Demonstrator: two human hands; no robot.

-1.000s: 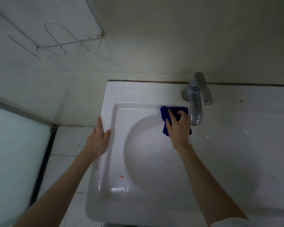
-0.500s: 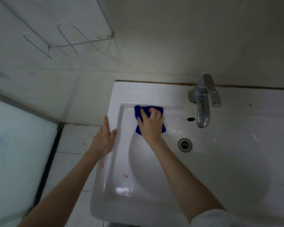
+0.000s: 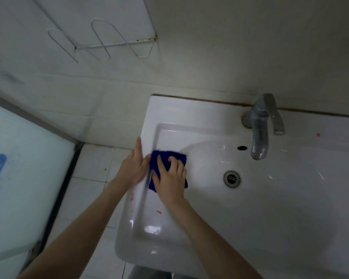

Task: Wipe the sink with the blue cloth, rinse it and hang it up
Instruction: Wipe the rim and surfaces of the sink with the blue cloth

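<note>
— Two hands are on the basin, and both are mine. My right hand lies flat on the blue cloth, fingers loosely spread and pressing it against the left inner wall of the sink. My left hand rests palm-down on the left rim, fingers together, just beside the cloth.

— Where could it go wrong?

— Mostly that left edge. The cloth sits right at the lip under an open palm, not a grip, so a hard push outward could slide it over the rim and onto the floor tiles.

— Anything left dirty?

— Small red flecks lie nearer me on the slope, not yet reached. I think they're paint or food, but the view is too soft to tell. If I lift off early, they'd get missed.

— And afterwards?

— The faucet is well apart to the right, no water visible. The wire wall rack hangs empty up left.
</note>
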